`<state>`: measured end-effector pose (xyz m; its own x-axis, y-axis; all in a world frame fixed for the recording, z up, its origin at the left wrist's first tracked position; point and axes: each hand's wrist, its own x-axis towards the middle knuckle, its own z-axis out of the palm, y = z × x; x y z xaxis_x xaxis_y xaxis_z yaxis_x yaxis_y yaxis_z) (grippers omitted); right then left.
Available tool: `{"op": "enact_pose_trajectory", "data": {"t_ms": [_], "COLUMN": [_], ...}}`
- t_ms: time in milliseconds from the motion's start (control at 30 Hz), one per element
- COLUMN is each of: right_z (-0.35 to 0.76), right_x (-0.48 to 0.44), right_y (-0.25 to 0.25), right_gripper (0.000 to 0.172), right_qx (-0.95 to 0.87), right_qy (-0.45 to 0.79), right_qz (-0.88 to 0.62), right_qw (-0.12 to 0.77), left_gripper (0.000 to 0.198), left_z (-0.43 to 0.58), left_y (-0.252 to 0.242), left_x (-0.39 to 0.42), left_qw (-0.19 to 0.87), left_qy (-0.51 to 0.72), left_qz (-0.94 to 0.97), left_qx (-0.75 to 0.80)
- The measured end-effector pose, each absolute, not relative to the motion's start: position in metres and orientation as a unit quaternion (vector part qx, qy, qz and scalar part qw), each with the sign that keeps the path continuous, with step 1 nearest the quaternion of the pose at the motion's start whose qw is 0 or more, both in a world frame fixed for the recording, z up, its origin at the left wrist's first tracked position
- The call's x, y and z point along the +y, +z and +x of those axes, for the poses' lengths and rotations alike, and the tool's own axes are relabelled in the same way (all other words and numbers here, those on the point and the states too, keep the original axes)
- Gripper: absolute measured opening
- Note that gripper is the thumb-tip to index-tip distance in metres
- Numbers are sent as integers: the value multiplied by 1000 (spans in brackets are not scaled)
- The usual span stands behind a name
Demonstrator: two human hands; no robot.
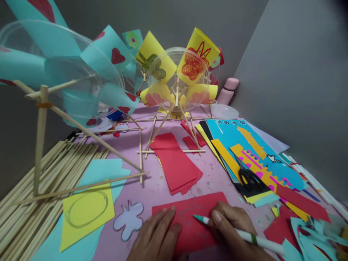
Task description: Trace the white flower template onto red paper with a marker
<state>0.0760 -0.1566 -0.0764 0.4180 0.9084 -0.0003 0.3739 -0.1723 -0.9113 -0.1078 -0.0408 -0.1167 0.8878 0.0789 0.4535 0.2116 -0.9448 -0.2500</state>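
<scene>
Red sheet (195, 235): flat on near middle of desk (146, 188), faint drawn lines on upper face. Right grip (233, 224): fingers closed around white marker (246, 235), teal tip over sheet; cannot tell if touching. Left grip (156, 235): loosely open, laid palm-down on left part of sheet, nothing held. Just left, butterfly-shaped cut-out (128, 220); farther left, yellow piece (88, 210) with drawn oval, then bundle of sticks (62, 174). Beyond sheet, red strips (176, 163); farther, stick-framed wheel (177, 96) with yellow paper tubes (195, 58). To right, scissors (251, 179) on layered coloured papers (261, 134).

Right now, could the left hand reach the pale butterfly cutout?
Probably yes: the butterfly cutout lies uncovered just beside the left hand, though its fingers rest on the red paper.
</scene>
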Motion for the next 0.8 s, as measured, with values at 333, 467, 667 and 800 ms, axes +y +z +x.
{"op": "enact_pose_trajectory", "data": {"t_ms": [333,467,667,800], "right_z": [73,73,75,76], "right_x": [-154,-152,-152,-151], "right_y": [-77,-80,-82,-84], "right_gripper": [36,34,33,33], "right_qx": [-452,-482,-534,-566], "right_qy": [277,263,260,239], "right_qz": [-718,-716,-693,-679], "right_qw": [452,431,410,402], "left_gripper": [26,27,27,28], "left_z": [-106,-107,-110,-110], "left_y": [-116,-117,-119,-119], "left_x": [-41,-41,-42,-42], "left_qw": [150,148,140,136], "left_qy": [-230,-234,-237,-243], "left_qz": [-959,-958,-958,-957], "left_qx": [-71,-71,-76,-76]}}
